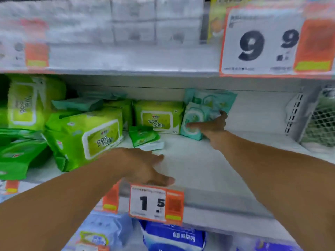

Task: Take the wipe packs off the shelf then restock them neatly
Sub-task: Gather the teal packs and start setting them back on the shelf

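My right hand (211, 126) reaches deep into the middle shelf (199, 165) and grips a teal wipe pack (193, 120) that stands upright, thumb across its front. More teal packs (215, 101) stand behind it. My left hand (145, 166) hovers low over the bare shelf floor near the front edge, fingers spread and holding nothing. Yellow-green wipe packs (157, 117) stand at the back middle, and another large one (85, 136) lies tilted to the left. A small green pack (145, 136) lies just beyond my left hand.
Green packs (18, 153) pile up at the far left, with flat teal packs (79, 104) on top. A price tag (155, 204) hangs on the shelf's front edge. A perforated upright (297, 113) closes the right side. Blue packs (172, 236) fill the shelf below.
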The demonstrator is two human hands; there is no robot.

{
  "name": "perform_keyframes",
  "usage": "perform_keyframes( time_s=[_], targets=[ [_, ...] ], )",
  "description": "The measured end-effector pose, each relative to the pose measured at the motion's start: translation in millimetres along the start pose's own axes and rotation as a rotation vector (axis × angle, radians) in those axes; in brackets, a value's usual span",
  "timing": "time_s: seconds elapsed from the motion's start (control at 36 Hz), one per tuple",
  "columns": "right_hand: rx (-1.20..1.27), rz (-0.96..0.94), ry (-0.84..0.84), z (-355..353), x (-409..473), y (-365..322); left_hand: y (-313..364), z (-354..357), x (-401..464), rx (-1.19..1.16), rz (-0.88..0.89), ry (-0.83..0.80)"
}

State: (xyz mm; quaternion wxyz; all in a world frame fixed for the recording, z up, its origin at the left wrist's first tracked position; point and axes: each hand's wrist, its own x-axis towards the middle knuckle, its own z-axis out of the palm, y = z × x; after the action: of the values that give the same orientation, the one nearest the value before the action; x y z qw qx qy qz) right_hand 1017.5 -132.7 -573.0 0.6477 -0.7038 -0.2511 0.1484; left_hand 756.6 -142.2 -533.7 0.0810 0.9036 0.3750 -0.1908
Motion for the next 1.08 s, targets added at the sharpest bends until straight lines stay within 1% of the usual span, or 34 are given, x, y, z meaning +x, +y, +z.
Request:
perform_keyframes(
  time_s=[0.06, 0.14, 0.17, 0.22, 0.28, 0.39, 0.53, 0.67, 0.72, 0.78, 0.81, 0.83, 0.86, 0.92, 0.94, 0.97, 1.0, 1.03, 1.08],
  targets=[
    [0.030, -0.058, 0.017, 8, 6, 5, -4, 1, 4, -0.036, 0.012, 0.016],
    [-0.001, -0.017, -0.011, 8, 11, 7, -6, 1, 4, -0.027, 0.001, 0.023],
    [0.006, 0.013, -0.043, 5, 14, 7, -6, 2, 3, -0.013, -0.011, 0.018],
    [0.036, 0.070, -0.168, -2, 16, 7, -5, 1, 2, 0.014, -0.008, 0.019],
    [0.036, 0.061, -0.269, -3, 16, 7, -4, 1, 1, 0.026, -0.010, 0.014],
    [-0.017, -0.007, -0.296, 9, 11, 3, -4, 0, 0, 0.024, -0.023, -0.003],
    [0.012, 0.114, -0.354, -1, -5, -12, -5, 0, 0, -0.016, -0.021, 0.000],
    [0.187, 0.384, -0.414, -37, -43, -50, 0, -3, -6, -0.029, -0.014, 0.002],
    [0.224, 0.400, -0.451, -55, -66, -68, 1, -4, -10, -0.032, -0.019, 0.001],
    [0.256, 0.360, -0.494, -72, -94, -84, -2, -6, -15, -0.033, -0.004, 0.014],
    [0.286, 0.338, -0.518, -80, -108, -92, -3, -7, -19, -0.089, 0.015, 0.035],
    [0.318, 0.317, -0.549, -87, -123, -99, -4, -10, -26, -0.228, 0.053, 0.074],
    [0.347, 0.298, -0.582, -94, -138, -104, -4, -12, -35, -0.477, 0.093, 0.125],
    [0.381, 0.267, -0.650, -106, -170, -108, -3, -12, -61, -1.077, 0.150, 0.196],
    [0.391, 0.260, -0.681, -109, -188, -106, -2, -10, -77, -1.298, 0.202, 0.197],
    [0.410, 0.264, -0.717, -112, -203, -102, 0, -6, -91, -1.441, 0.253, 0.182],
    [0.440, 0.285, -0.760, -113, -223, -97, 4, 2, -109, -1.529, 0.291, 0.156],
    [0.483, 0.310, -0.816, -112, -240, -91, 8, 13, -124, -1.557, 0.329, 0.143],
    [0.533, 0.326, -0.951, -108, -272, -76, 12, 43, -144, -1.534, 0.323, 0.210]
  ],
)
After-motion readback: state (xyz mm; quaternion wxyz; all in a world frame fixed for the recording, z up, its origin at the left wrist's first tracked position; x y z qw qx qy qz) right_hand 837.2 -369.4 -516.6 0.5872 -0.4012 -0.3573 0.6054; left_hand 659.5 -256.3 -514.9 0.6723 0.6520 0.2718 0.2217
